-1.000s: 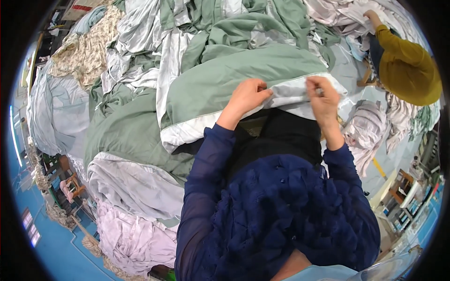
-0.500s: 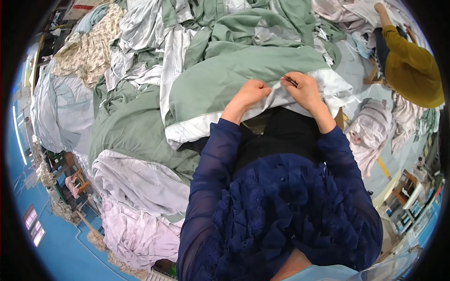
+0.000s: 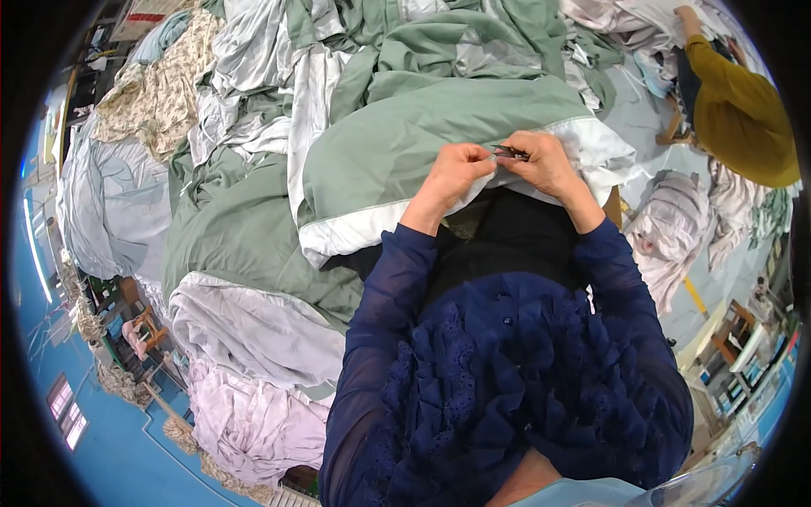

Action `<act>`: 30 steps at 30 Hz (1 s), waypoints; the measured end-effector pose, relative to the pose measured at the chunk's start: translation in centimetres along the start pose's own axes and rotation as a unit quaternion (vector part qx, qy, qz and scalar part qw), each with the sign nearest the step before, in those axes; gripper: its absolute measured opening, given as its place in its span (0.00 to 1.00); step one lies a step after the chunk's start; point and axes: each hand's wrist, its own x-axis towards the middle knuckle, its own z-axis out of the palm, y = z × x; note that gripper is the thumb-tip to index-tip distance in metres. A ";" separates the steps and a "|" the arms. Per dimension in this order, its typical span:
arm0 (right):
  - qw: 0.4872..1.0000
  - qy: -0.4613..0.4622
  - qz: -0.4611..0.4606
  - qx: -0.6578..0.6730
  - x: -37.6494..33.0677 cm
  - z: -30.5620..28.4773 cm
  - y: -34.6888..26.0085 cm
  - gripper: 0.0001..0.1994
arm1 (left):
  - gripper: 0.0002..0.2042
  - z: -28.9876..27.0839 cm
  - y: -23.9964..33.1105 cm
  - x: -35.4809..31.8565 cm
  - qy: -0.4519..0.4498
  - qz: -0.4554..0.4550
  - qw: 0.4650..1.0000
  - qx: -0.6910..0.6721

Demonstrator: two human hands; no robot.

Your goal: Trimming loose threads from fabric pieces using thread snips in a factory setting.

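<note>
A large green cloth (image 3: 380, 160) with a white border (image 3: 351, 235) lies across my lap. My left hand (image 3: 456, 176) is closed in a pinch on the edge of this cloth, its knuckles toward the far side. Close beside it, my right hand (image 3: 547, 165) grips small dark thread snips (image 3: 511, 153). The tip of the snips points left and comes up to the left fingertips. Any thread between the hands is too fine to make out.
More green and white cloth (image 3: 473, 42) is heaped ahead of me. Floral fabric (image 3: 152, 110) and pale bundles (image 3: 253, 325) lie at the left. To the right are a pinkish bundle (image 3: 672, 215) on the floor and another person in a mustard top (image 3: 739, 118), handling pale cloth.
My right hand has moved a little left and the snips have swung round toward my left fingers. My left hand has shifted slightly right, so the two hands are closer together.
</note>
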 end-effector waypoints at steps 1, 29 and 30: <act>1.000 0.008 -0.015 -0.009 -0.1 0.1 0.0 0.08 | 0.07 0.1 0.0 0.0 0.002 -0.004 1.000 0.008; 0.810 0.409 0.356 0.222 -21.5 -10.6 9.8 0.05 | 0.08 -1.1 -1.9 0.4 -0.001 -0.033 0.997 -0.072; 0.810 0.410 0.356 0.220 -23.1 -10.5 11.0 0.05 | 0.08 -1.1 -1.8 0.5 -0.003 -0.034 0.997 -0.073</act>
